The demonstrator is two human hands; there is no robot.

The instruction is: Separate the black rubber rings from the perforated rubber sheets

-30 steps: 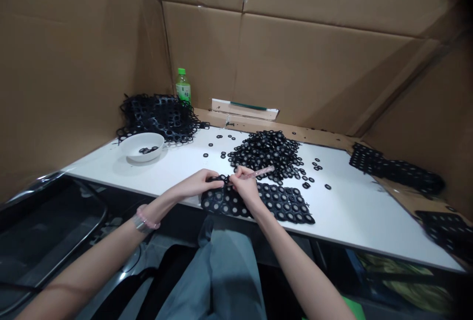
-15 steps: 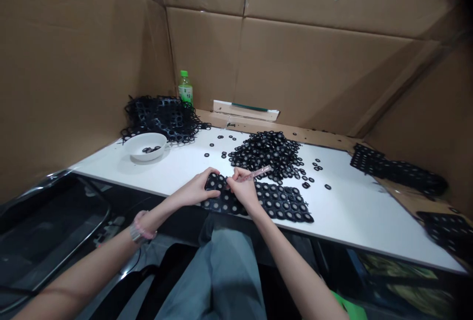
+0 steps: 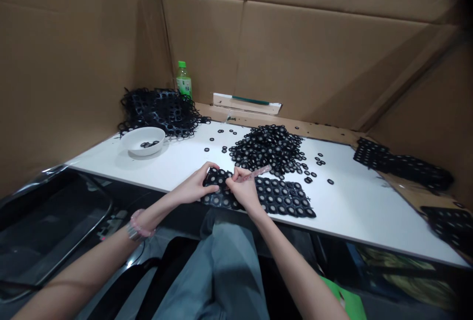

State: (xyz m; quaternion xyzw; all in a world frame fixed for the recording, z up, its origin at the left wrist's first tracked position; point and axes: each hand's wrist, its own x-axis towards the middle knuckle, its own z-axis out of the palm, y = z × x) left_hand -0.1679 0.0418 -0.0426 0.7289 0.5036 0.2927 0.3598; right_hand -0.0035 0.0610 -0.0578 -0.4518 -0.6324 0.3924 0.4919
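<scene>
A black sheet of round rings with pale centres (image 3: 283,199) lies along the front edge of the white table. My left hand (image 3: 194,185) grips the sheet's left end, thumb on top and fingers at the far edge. In my right hand (image 3: 244,189) is a slim, clear pinkish pen-like tool (image 3: 261,171), held like a pencil. Its tip points down at the sheet beside my left thumb; the fingers hide the tip itself. Just behind the sheet rises a heap of loose black rings (image 3: 268,147).
A white bowl (image 3: 127,140) with a few rings stands left, before a tangle of black ring-holed scrap (image 3: 158,110). A green-capped bottle (image 3: 184,83) is behind. More black sheets (image 3: 401,164) lie at the right. Cardboard walls (image 3: 314,53) enclose the table (image 3: 351,211).
The camera view has tilted slightly, so the table things sit a little higher. Both hands keep their hold on the sheet and the tool, with hardly any movement.
</scene>
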